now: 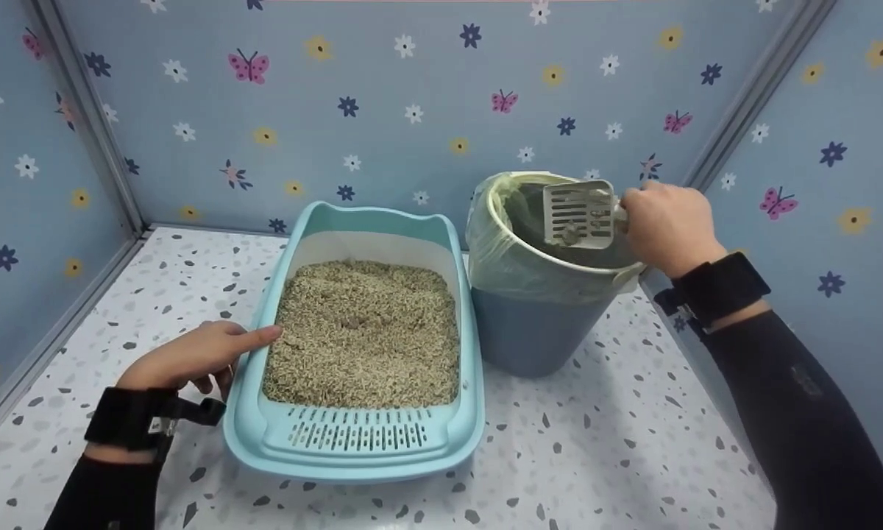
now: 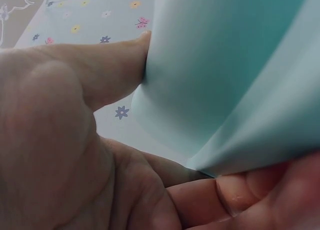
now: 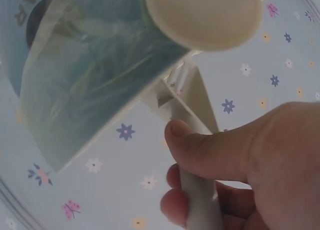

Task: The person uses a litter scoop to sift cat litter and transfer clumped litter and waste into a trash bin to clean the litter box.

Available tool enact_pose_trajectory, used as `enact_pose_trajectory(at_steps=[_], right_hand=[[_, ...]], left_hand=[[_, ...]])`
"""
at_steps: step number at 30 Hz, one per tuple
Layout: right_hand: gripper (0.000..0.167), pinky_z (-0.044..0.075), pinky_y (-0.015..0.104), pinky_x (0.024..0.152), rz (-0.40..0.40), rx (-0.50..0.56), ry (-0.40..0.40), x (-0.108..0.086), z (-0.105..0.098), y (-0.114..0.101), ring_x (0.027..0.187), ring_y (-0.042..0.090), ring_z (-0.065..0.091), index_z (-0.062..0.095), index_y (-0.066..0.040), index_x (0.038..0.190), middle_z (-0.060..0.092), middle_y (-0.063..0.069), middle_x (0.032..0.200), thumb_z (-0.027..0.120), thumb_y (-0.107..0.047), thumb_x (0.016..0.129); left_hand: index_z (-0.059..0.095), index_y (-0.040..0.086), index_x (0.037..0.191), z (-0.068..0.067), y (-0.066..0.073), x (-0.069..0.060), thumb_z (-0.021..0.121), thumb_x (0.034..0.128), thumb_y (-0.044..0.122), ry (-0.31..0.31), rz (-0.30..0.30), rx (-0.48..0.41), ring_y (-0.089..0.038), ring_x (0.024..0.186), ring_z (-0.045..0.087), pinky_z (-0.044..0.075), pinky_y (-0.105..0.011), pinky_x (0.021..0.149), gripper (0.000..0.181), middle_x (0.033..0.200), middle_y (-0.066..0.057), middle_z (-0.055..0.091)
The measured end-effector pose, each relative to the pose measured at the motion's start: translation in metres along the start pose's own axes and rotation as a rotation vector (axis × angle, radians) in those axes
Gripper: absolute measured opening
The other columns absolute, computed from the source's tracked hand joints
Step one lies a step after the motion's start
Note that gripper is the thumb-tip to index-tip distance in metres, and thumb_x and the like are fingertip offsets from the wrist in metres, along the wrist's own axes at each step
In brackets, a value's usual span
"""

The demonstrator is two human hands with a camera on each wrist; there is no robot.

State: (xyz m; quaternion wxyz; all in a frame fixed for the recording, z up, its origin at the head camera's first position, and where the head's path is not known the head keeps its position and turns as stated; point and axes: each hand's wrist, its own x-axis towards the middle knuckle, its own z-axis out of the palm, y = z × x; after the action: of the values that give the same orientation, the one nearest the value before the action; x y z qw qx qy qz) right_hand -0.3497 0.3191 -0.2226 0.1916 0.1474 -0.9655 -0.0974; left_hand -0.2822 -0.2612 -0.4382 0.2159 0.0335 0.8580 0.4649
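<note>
Between litter tray (image 1: 353, 465) and right wall (image 1: 817, 165) stands a bag-lined bin (image 1: 533, 331).

The left hand (image 1: 195, 357) sits low, thumb (image 1: 256, 339) extended, fingers (image 2: 197, 202) apparently curled beneath; the right hand (image 1: 669, 224) is higher, fingers curled, arm (image 1: 802, 397) stretched forward.

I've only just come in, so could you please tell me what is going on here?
A person grips a slotted litter scoop in the right hand, over the mouth of the lined bin; a few small clumps sit on the scoop. The left hand holds the left rim of the turquoise litter box, which has litter spread inside.
</note>
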Motion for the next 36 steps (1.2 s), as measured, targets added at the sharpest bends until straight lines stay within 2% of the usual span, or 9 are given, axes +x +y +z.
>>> enact_pose_trajectory(at_steps=[5, 8, 12, 15, 20, 27, 36], right_hand=[[0.003, 0.052, 0.052, 0.066, -0.111, -0.195, 0.132, -0.001, 0.004, 0.0, 0.074, 0.04, 0.064, 0.07, 0.007, 0.096, 0.065, 0.022, 0.084, 0.073, 0.006, 0.095], [0.009, 0.049, 0.049, 0.064, -0.204, -0.289, 0.247, 0.0, 0.009, -0.001, 0.072, 0.039, 0.062, 0.068, 0.005, 0.088, 0.062, 0.019, 0.079, 0.068, 0.008, 0.097], [0.02, 0.046, 0.048, 0.063, -0.308, -0.348, 0.402, 0.001, 0.015, -0.001, 0.068, 0.038, 0.06, 0.065, 0.003, 0.08, 0.058, 0.017, 0.072, 0.066, 0.007, 0.1], [0.02, 0.046, 0.048, 0.064, -0.348, -0.358, 0.46, 0.003, 0.018, -0.003, 0.066, 0.037, 0.059, 0.066, 0.004, 0.08, 0.058, 0.017, 0.072, 0.066, 0.005, 0.101], [0.021, 0.047, 0.048, 0.063, -0.357, -0.34, 0.473, 0.003, 0.02, -0.004, 0.066, 0.037, 0.059, 0.066, 0.004, 0.081, 0.059, 0.017, 0.072, 0.07, 0.001, 0.101], [0.02, 0.047, 0.048, 0.061, -0.288, -0.27, 0.426, 0.002, 0.012, -0.006, 0.066, 0.038, 0.059, 0.063, 0.004, 0.079, 0.057, 0.017, 0.071, 0.067, 0.009, 0.098], [0.009, 0.048, 0.051, 0.061, -0.229, -0.224, 0.391, 0.002, -0.004, -0.006, 0.067, 0.041, 0.06, 0.068, 0.007, 0.09, 0.06, 0.02, 0.076, 0.068, 0.004, 0.099]], left_hand=[[0.058, 0.0, 0.123, -0.001, 0.0, 0.0, 0.056, 0.1089, 0.072, -0.001, -0.001, 0.002, -0.023, 0.062, 0.07, 0.055, -0.033, 0.052, 0.073, 0.081, -0.011, 0.07], [0.058, 0.001, 0.122, -0.001, 0.001, 0.0, 0.057, 0.1085, 0.072, -0.001, -0.011, -0.007, -0.023, 0.06, 0.071, 0.054, -0.032, 0.052, 0.072, 0.078, -0.011, 0.071], [0.059, 0.0, 0.122, -0.001, 0.0, 0.001, 0.056, 0.1095, 0.071, 0.002, -0.006, -0.005, -0.023, 0.06, 0.072, 0.055, -0.032, 0.052, 0.072, 0.077, -0.01, 0.07], [0.059, 0.0, 0.125, -0.001, -0.002, 0.001, 0.055, 0.1104, 0.069, 0.003, -0.001, 0.0, -0.023, 0.062, 0.071, 0.055, -0.033, 0.053, 0.071, 0.079, -0.009, 0.069], [0.058, 0.001, 0.124, -0.001, -0.001, 0.002, 0.056, 0.1099, 0.07, 0.003, -0.002, 0.0, -0.024, 0.062, 0.072, 0.055, -0.033, 0.053, 0.071, 0.082, -0.012, 0.072], [0.059, 0.001, 0.121, -0.002, 0.002, -0.001, 0.057, 0.1089, 0.07, -0.002, 0.0, -0.004, -0.022, 0.061, 0.071, 0.054, -0.032, 0.052, 0.07, 0.08, -0.012, 0.072], [0.059, 0.001, 0.121, -0.002, 0.003, -0.001, 0.057, 0.1092, 0.07, -0.008, 0.0, -0.006, -0.023, 0.061, 0.071, 0.054, -0.031, 0.052, 0.07, 0.08, -0.012, 0.072]])
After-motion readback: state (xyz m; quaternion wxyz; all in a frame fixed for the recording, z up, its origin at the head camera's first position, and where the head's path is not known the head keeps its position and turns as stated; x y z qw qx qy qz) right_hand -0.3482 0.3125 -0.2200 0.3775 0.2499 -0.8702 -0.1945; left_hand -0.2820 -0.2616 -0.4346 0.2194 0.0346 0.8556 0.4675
